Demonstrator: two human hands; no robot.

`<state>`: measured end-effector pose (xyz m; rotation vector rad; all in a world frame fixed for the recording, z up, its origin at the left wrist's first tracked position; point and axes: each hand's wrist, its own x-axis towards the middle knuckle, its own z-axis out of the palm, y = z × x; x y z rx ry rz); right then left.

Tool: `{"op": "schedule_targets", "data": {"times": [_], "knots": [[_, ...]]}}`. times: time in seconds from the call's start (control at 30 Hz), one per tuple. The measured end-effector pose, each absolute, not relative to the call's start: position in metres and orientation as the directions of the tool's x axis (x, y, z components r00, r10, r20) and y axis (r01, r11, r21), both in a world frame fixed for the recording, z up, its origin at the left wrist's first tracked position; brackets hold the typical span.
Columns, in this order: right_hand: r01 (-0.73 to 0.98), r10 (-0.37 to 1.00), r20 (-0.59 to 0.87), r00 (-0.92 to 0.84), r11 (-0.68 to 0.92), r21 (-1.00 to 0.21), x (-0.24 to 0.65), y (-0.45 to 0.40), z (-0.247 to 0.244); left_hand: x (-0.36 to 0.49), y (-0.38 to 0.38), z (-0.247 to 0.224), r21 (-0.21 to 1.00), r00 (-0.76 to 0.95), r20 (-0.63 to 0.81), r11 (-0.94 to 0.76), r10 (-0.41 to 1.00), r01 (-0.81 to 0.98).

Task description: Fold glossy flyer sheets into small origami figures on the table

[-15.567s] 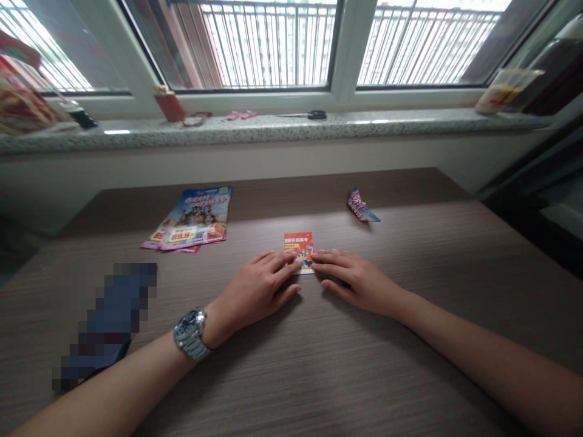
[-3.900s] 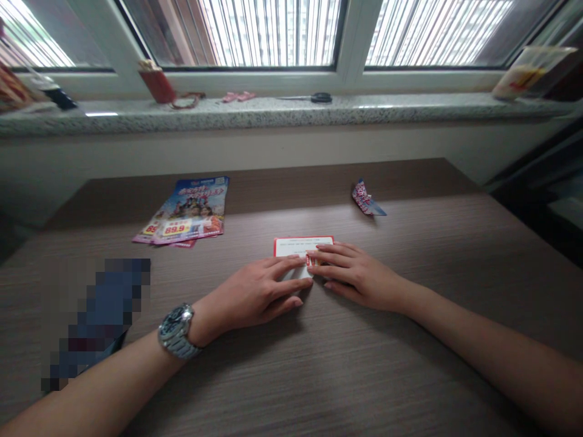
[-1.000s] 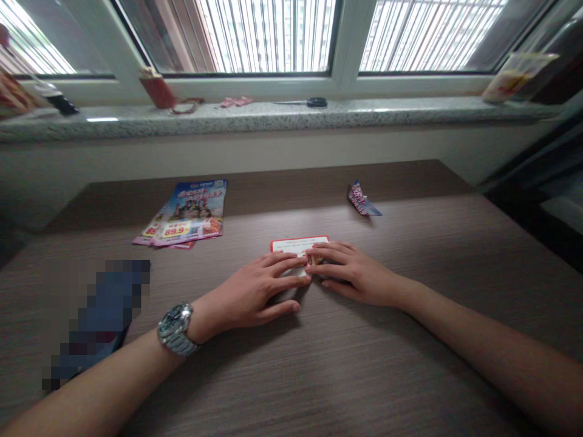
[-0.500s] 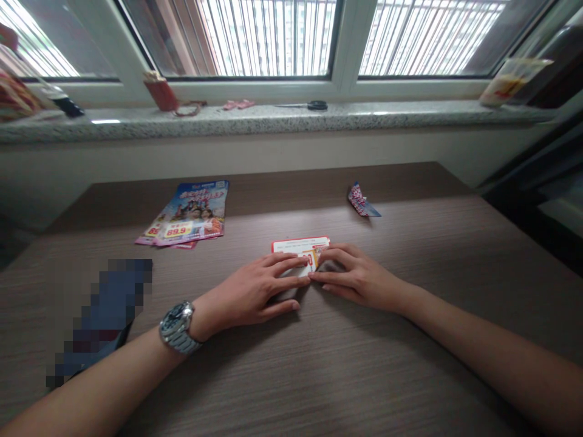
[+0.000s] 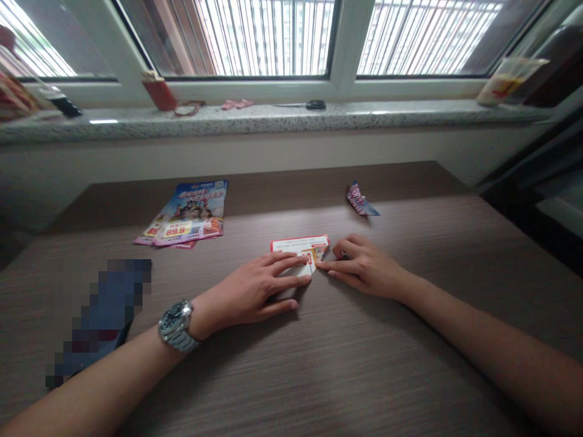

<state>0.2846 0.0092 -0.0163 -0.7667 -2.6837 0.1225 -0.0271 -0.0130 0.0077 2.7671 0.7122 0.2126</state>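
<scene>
A white paper with a red edge and a folded, colourful corner lies flat on the table, partly under my left hand. That hand has its fingers spread, with the fingertips resting on the paper. My right hand is at the paper's right side; one outstretched finger touches the folded edge, while the other fingers are curled and apart, with nothing between them. Behind my right hand a small folded paper piece, patterned in blue and pink, stands on the table.
Colourful flyers lie stacked at the back left of the table. A blurred dark blue object is beside my left forearm. Scissors, a red container and a plastic cup are on the windowsill.
My right hand has shifted slightly right and up, uncovering more of the folded corner. My left hand has stayed on the paper.
</scene>
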Motion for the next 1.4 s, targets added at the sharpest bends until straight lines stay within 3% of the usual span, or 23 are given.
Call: {"op": "schedule_targets", "data": {"times": [0.83, 1.07, 1.27, 1.4], "knots": [[0.611, 0.639, 0.357, -0.682, 0.765, -0.203, 0.292, 0.014, -0.020, -0.027, -0.014, 0.008, 0.273, 0.868, 0.045, -0.842, 0.495, 0.466], [0.636, 0.630, 0.406, -0.662, 0.759, -0.141, 0.289, 0.010, -0.016, -0.027, -0.014, 0.009, 0.284, 0.865, 0.056, -0.839, 0.498, 0.464], [0.479, 0.524, 0.357, -0.774, 0.852, -0.211, 0.276, -0.002, -0.014, -0.027, -0.013, 0.008, 0.276, 0.871, 0.049, -0.844, 0.490, 0.459], [0.459, 0.529, 0.325, -0.784, 0.847, -0.270, 0.272, -0.002, -0.018, -0.029, -0.012, 0.009, 0.306, 0.876, 0.049, -0.842, 0.480, 0.444]]}}
